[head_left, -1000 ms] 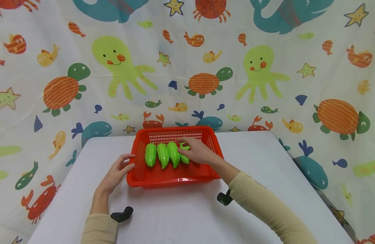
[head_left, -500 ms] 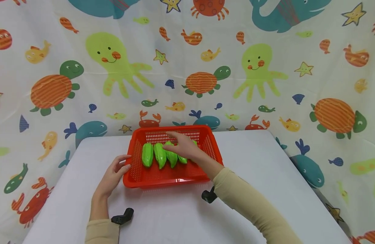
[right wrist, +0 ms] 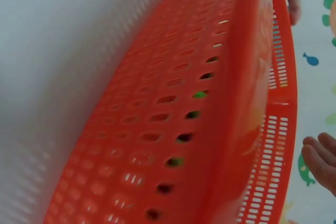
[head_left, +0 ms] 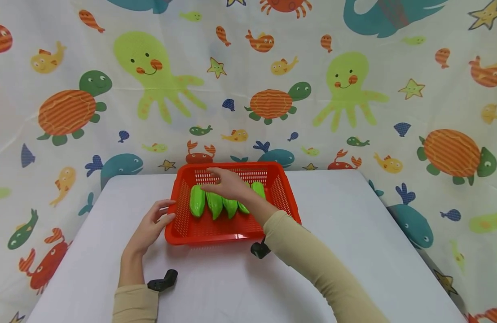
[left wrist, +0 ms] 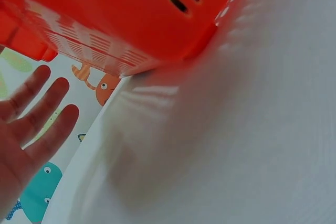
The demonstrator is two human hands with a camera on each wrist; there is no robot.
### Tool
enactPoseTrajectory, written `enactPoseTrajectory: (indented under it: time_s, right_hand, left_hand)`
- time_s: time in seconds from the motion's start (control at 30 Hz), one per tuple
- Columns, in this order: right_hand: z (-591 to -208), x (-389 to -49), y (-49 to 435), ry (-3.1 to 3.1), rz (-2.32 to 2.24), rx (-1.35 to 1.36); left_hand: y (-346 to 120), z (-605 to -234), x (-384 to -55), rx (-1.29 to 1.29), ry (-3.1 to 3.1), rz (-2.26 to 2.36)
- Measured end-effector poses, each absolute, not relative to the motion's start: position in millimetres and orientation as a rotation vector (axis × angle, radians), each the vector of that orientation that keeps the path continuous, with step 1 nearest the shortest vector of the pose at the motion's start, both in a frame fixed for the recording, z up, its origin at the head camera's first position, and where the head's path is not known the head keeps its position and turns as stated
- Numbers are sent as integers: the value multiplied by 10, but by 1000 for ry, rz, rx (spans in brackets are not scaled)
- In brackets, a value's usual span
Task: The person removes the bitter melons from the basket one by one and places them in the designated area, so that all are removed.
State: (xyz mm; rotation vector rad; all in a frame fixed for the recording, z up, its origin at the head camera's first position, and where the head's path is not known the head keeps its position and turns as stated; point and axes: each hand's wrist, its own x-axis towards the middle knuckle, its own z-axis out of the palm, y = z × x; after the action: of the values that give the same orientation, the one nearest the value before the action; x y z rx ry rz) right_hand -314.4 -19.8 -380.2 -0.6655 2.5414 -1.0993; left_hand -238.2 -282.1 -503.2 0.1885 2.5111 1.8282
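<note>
A red plastic basket [head_left: 216, 235] with slotted walls stands on the white table. Inside lies a row of several bright green, ridged, tapered vegetables that look like bitter melons [head_left: 197, 202]. Above the row hovers my right hand [head_left: 228, 183], thumb and fingers apart with nothing held, covering the tops of the middle ones. My left hand [head_left: 150, 228] is at the basket's left rim, its fingertips touching or very close to it. The left wrist view shows the left fingers [left wrist: 39, 111] spread beside the red wall. Only a few right fingertips [right wrist: 320, 156] show in the right wrist view, beyond the rim.
The white table [head_left: 345, 242] extends around the basket on both sides and in front. A sea-animal printed curtain [head_left: 248, 67] hangs right behind the table's back edge. A black device is strapped at each wrist, the left one [head_left: 163, 281] low over the table.
My right hand has moved left over the row, from the right-hand vegetables toward the left ones, uncovering the rightmost. My left hand has stayed at the left rim. The view has shifted slightly.
</note>
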Motion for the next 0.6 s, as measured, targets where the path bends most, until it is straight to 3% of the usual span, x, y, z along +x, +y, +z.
enactPoseTrajectory:
  time_s: [0.6]
  right_hand:
    - [-3931,-3391,-522,2506,-988,-661]
  left_hand:
    - [-2814,-4994,-2342,205,2513,1817]
